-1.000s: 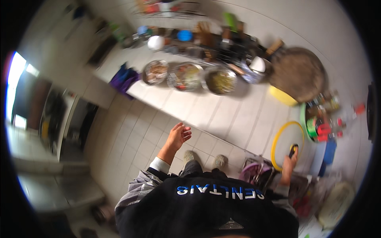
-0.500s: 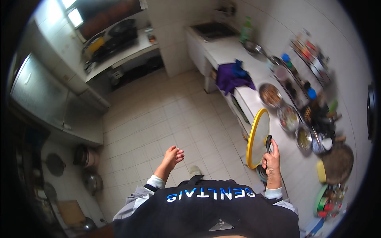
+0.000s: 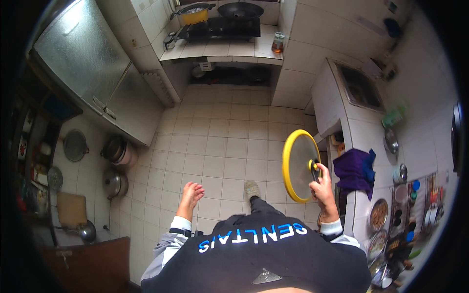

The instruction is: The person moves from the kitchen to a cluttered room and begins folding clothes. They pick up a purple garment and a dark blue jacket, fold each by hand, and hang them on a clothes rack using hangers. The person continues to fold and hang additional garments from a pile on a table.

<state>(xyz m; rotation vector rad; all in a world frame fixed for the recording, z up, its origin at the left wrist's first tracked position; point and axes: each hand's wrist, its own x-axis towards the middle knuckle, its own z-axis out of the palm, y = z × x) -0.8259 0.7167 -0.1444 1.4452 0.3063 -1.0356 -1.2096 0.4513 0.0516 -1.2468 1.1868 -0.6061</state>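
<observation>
My right hand (image 3: pixel 323 191) grips the black handle of a round glass pot lid (image 3: pixel 297 166) with a thick yellow rim. The lid is held upright on its edge in the air, over the floor and left of the counter. My left hand (image 3: pixel 191 195) hangs over the floor tiles with its fingers loosely stretched and nothing in it. On the stove (image 3: pixel 223 29) at the far end stand a yellow pot (image 3: pixel 194 16) without a lid, its contents pale and hard to make out, and a black wok (image 3: pixel 241 10).
To the right, a white counter (image 3: pixel 364 129) carries a sink (image 3: pixel 360 85), a purple cloth (image 3: pixel 351 170), and a bowl of brown food (image 3: pixel 378 214). A metallic fridge (image 3: pixel 83 53) stands at the left, pots (image 3: pixel 116 183) below it. A glass jar (image 3: pixel 278 42) sits beside the stove.
My view has turned right to left, so the stove now lies straight ahead and the counter further right. One foot has stepped forward. The lid stays in my right hand.
</observation>
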